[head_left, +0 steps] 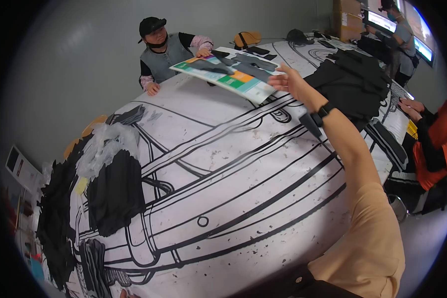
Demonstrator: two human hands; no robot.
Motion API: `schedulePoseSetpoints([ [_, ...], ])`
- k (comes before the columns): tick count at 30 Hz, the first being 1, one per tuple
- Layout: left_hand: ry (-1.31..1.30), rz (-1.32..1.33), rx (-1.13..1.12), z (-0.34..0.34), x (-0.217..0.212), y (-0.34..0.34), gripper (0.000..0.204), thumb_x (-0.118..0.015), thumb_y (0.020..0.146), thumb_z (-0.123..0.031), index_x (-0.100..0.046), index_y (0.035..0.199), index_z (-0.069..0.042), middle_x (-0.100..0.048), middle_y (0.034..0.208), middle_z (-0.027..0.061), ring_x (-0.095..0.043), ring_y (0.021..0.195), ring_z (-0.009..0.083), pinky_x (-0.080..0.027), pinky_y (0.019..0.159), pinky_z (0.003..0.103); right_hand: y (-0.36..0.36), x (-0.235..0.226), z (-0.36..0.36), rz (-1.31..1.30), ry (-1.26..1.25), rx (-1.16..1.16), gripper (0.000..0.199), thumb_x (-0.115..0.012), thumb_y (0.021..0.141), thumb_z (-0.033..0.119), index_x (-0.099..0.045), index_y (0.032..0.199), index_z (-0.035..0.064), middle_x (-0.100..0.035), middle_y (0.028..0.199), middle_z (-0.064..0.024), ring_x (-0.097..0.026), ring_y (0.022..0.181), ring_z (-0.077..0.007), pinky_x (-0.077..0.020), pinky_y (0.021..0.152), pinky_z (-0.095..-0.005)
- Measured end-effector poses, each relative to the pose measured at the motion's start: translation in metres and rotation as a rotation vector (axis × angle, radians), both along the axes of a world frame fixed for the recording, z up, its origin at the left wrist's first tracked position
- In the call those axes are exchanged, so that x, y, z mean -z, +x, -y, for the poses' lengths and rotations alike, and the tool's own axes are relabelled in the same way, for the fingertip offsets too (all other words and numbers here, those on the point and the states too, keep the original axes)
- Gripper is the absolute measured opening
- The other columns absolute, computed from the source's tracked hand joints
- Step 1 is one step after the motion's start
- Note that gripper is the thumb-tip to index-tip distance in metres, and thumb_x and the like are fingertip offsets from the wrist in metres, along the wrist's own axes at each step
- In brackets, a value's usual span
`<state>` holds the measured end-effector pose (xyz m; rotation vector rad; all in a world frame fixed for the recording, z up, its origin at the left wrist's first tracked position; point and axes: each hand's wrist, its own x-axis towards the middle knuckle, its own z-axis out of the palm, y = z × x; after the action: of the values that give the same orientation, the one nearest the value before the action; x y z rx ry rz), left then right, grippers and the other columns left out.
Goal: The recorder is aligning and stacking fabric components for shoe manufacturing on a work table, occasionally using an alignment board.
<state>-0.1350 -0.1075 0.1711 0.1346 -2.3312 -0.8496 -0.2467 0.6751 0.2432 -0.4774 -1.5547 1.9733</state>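
My right arm reaches far across the table, and my right hand (289, 82) is open with its fingers apart. Its fingertips are at the near right corner of a flat board (258, 93) with coloured panels; whether they touch it is unclear. The board lies tilted, with dark grey fabric pieces (211, 66) on top. Across from me, a person's hand (203, 52) is at the board's far edge. Of my left hand (123, 294), only a small bit shows at the lower edge, near a stack of dark folded fabric (94, 265); its fingers are hidden.
The white table (283, 213) has black line drawings. Black fabric piles (352, 82) lie at the right, more black cloth (116, 196) and clear plastic (109, 144) at the left. A person (159, 54) stands opposite; another in orange (434, 144) is at the right. Cardboard boxes (347, 20) stand behind.
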Motion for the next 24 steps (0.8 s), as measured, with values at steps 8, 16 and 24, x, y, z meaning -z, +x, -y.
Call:
schedulePoseSetpoints([
  [8,0.064,-0.040,-0.013,0.006,0.008,0.000,0.028,-0.063,0.092,-0.006,-0.068,0.118,0.004,-0.071,0.105,0.0194,-0.067,0.089,0.0268,-0.055,0.081,0.036,0.042,-0.024,0.151,0.298,1.517,0.096,0.020,-0.057,0.097,0.021,-0.063,0.111,0.0087,-0.070,0.091,-0.0074,-0.069,0.087,-0.0252,-0.0532,0.074,-0.0351],
  [16,0.066,-0.067,-0.011,0.004,0.008,-0.003,0.026,-0.063,0.094,-0.006,-0.069,0.117,0.004,-0.072,0.106,0.0200,-0.069,0.093,0.0266,-0.056,0.083,0.035,0.022,0.048,0.114,0.318,1.673,0.006,0.029,-0.065,0.087,0.012,-0.055,0.114,0.0093,-0.060,0.121,-0.0172,-0.058,0.114,-0.0345,-0.0470,0.094,-0.0462],
  [24,0.130,-0.016,-0.043,0.007,0.013,-0.002,0.025,-0.064,0.095,-0.010,-0.069,0.115,0.004,-0.073,0.103,0.0202,-0.069,0.093,0.0268,-0.056,0.083,0.035,0.017,0.060,0.109,0.250,1.690,0.095,0.032,-0.063,0.089,0.021,-0.054,0.117,0.0076,-0.061,0.120,-0.0194,-0.058,0.114,-0.0370,-0.0464,0.096,-0.0455],
])
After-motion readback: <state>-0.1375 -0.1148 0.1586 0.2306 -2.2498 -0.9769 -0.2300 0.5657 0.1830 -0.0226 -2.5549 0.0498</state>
